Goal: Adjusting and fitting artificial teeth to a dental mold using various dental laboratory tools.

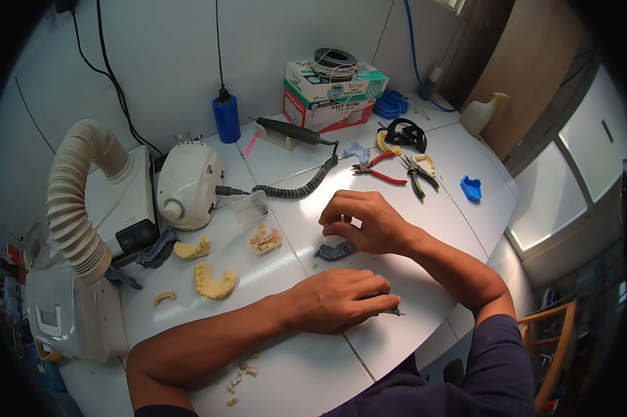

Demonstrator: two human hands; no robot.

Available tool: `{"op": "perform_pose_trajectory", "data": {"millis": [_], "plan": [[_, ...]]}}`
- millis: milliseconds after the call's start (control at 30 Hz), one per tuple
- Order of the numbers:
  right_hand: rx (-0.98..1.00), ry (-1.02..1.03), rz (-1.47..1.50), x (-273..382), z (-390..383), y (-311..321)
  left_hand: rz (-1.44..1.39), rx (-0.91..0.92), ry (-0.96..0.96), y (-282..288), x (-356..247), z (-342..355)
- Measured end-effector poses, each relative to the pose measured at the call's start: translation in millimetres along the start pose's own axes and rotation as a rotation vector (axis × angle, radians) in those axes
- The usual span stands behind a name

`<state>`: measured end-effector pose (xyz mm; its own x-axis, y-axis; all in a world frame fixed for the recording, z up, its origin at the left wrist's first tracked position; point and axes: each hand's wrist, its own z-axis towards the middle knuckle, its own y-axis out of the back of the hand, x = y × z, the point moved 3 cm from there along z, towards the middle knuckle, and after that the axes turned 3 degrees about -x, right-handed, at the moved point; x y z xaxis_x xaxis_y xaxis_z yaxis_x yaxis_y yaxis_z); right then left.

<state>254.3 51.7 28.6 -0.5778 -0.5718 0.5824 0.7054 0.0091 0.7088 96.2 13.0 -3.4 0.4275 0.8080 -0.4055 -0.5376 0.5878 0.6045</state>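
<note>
My left hand (345, 300) is closed low over the white table, its fingers wrapped round a small dark bluish-grey piece (393, 311). Only an end of that piece shows past the fingertips, so its kind stays hidden. Farther back, my right hand (369, 221) has its fingers curled and thumb and fingertips close together; whatever they may pinch cannot be made out. Just below it on the table lies a dark grey curved dental mould piece (334, 251). To the left are a yellow horseshoe dental cast (215, 283) and an open clear box (266, 249) of small tooth-coloured pieces.
Red-handled pliers (379, 174), green-handled pliers (418, 179) and a blue tray (470, 188) lie back right. A handpiece (289, 130) rests on its stand near a control unit (188, 182). A ribbed hose (70, 201) arches at left. Loose tooth-like bits (249, 372) lie beside my left forearm.
</note>
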Motion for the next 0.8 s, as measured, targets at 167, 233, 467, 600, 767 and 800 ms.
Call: {"op": "perform_pose_trajectory", "data": {"millis": [167, 233, 467, 600, 767, 800], "plan": [[0.088, 0.288, -0.132, 23, 41, -36, -0.005, -0.021, -0.024, 0, -3, -1], [0.119, 0.364, -0.177, 27, 54, -44, -0.008, -0.004, -0.027, -1, -3, -1], [0.076, 0.483, -0.335, 31, 75, -45, 0.021, -0.017, -0.023, -2, -1, -1], [-0.295, 0.325, -0.468, 6, 104, -11, 0.009, -0.044, -0.028, 0, 2, 1], [-0.279, 0.038, -0.687, -51, 130, 1, -0.024, -0.07, -0.027, 0, 1, 2], [-0.278, 0.04, -0.685, -56, 130, -3, -0.026, -0.076, -0.02, 0, 0, 1]]}}
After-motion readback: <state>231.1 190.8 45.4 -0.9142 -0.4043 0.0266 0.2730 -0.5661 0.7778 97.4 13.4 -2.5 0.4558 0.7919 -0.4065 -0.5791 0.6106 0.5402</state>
